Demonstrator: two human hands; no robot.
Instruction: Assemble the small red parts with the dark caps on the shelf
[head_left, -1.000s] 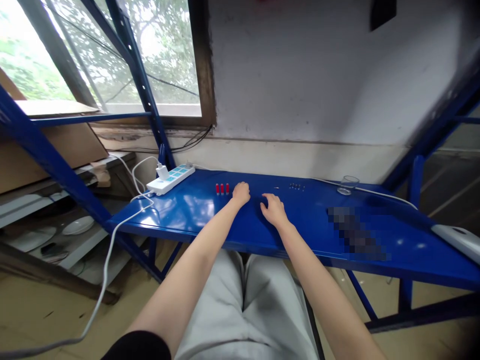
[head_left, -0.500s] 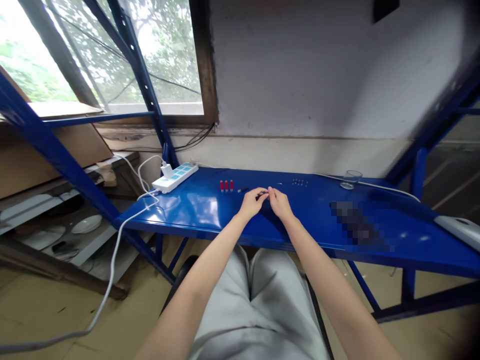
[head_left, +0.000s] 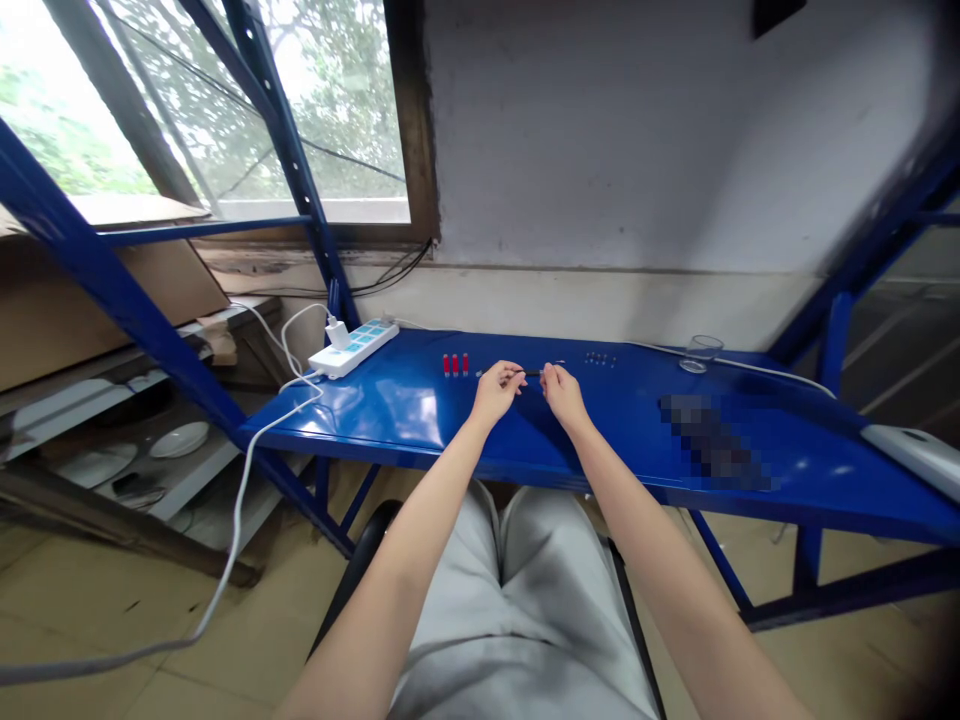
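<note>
Both of my hands are raised just above the blue metal table (head_left: 600, 450), pinching the two ends of a thin dark rod-like piece (head_left: 532, 373) between them. My left hand (head_left: 497, 388) pinches its left end and my right hand (head_left: 561, 389) pinches its right end. Three small red pieces (head_left: 455, 364) stand in a row just left of my left hand. A row of several tiny dark parts (head_left: 600, 358) lies beyond my right hand. What the dark piece is I cannot make out.
A white power strip (head_left: 352, 347) with a plugged white cable (head_left: 247, 480) sits at the table's left rear. A small glass (head_left: 700, 352) stands at the right rear, a white object (head_left: 911, 452) at the far right edge. Blue rack posts (head_left: 112, 290) and lower shelves with dishes stand left.
My left hand left the red pieces and met my right hand at the table's middle. Both hands then lifted a thin dark piece and drew slightly apart along it.
</note>
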